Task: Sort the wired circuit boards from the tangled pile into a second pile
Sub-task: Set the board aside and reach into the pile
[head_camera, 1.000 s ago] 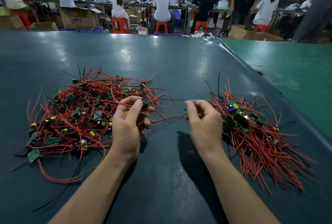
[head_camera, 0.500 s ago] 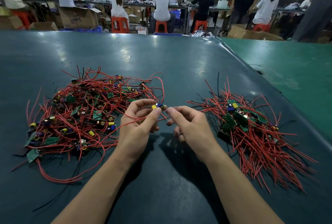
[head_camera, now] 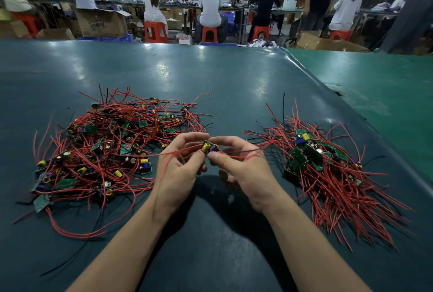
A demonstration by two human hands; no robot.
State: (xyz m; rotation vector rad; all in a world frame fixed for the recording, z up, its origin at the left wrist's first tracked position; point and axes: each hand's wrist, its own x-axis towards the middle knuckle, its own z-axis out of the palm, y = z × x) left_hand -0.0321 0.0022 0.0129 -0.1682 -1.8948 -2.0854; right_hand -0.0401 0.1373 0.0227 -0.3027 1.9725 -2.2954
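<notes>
One wired board (head_camera: 209,147) is pinched betw. left hand (head_camera: 178,170) & right hand (head_camera: 246,170) fingers, held mid-bench, prob. for freeing wires before the right pile (head_camera: 328,174).

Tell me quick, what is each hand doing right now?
Left hand: pinching the small circuit board from its left side.
Right hand: pinching the same board from its right side.

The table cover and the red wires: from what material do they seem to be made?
Table cover: probably vinyl or rubber sheet, dark teal, semi-glossy; it mirrors the ceiling lights in soft patches.
Red wires: likely plastic-insulated conductors, matte; they bend freely and keep loose curves. The metal inside cannot be seen.
</notes>
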